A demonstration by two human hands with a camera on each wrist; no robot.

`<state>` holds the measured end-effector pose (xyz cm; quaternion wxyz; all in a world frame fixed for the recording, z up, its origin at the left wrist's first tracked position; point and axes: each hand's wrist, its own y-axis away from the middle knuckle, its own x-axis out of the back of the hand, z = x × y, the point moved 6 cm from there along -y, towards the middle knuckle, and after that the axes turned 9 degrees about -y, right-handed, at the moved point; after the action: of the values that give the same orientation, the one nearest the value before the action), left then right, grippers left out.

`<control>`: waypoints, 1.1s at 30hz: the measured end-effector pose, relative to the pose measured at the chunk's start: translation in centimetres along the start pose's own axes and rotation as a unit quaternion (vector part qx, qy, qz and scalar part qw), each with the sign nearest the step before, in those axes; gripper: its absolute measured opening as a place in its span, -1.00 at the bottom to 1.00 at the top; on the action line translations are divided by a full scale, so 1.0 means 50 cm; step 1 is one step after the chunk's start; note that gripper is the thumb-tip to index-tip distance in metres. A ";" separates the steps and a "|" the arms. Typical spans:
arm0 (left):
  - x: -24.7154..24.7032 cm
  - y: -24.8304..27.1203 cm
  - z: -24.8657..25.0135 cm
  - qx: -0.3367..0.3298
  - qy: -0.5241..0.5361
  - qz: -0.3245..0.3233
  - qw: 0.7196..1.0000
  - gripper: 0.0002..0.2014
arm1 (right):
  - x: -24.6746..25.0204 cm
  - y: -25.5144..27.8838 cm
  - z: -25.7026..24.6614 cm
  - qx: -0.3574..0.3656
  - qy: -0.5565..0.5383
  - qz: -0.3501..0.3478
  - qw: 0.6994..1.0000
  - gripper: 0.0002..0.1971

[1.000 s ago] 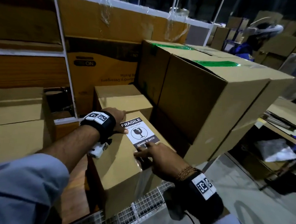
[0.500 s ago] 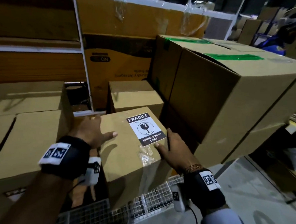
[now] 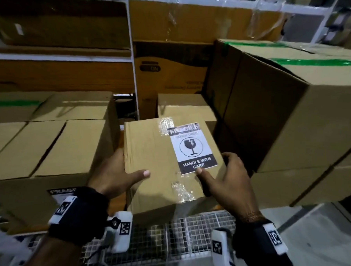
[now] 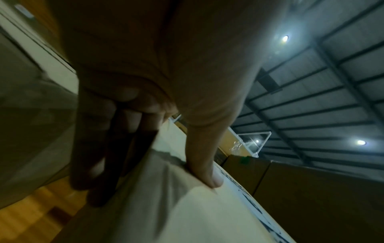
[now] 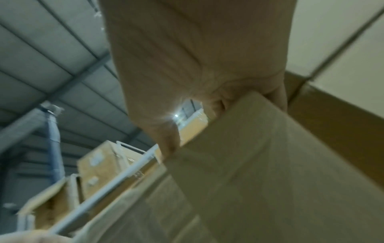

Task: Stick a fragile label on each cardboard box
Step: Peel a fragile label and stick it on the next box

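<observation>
Both hands have moved off the label to the box's sides.

From the head view we see the left hand [image 3: 115,174] and right hand [image 3: 227,182] clasping the box [image 3: 154,162] at opposite sides, thumbs on top; it sits at the wire-mesh edge among other cartons. The label [image 3: 192,148] reads "FRAGILE" and "HANDLE WITH CARE". We judge the box stiff, light, best held by its side walls. Left wrist: fingers [image 4: 116,148] lie down the side, thumb on top. Right wrist: blurred, the palm wraps an edge.

Small cardboard box [image 3: 158,164], fragile label [image 3: 193,149] stuck on top.
</observation>
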<state>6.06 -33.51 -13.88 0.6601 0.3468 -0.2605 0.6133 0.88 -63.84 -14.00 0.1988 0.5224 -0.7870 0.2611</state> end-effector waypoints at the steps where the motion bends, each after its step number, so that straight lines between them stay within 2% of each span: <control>1: 0.013 0.017 0.000 -0.002 0.009 0.010 1.000 -0.19 | 0.010 0.012 -0.017 0.014 -0.008 0.011 1.000 -0.10; 8: 0.134 0.120 -0.016 -0.055 0.033 0.091 0.994 -0.11 | 0.038 0.098 -0.147 0.104 -0.039 0.060 0.992 -0.02; 15: 0.262 0.263 -0.045 -0.166 0.102 0.142 0.971 -0.30 | 0.066 0.253 -0.288 0.180 -0.054 0.149 0.971 0.01; 18: 0.314 0.333 -0.083 -0.183 0.154 0.149 0.959 -0.36 | 0.064 0.326 -0.355 0.206 -0.082 0.165 0.961 0.02; 22: 0.384 0.416 -0.175 -0.183 0.156 0.203 0.949 -0.09 | 0.025 0.407 -0.446 0.247 -0.111 0.149 0.951 0.02; 25: 0.434 0.471 -0.262 -0.174 0.165 0.239 0.941 -0.01 | -0.031 0.456 -0.500 0.268 -0.134 0.130 0.945 0.02; 29: 0.488 0.514 -0.347 -0.160 0.167 0.253 0.939 -0.15 | -0.107 0.495 -0.552 0.280 -0.156 0.106 0.941 0.06; 33: 0.553 0.542 -0.441 -0.145 0.180 0.272 0.934 -0.33 | -0.200 0.514 -0.620 0.276 -0.154 0.055 0.947 0.23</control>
<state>-19.45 1.21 -2.62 0.5473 0.0470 -0.3078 0.7768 -17.95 -29.30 -0.73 -0.0913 0.5466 -0.7329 0.3946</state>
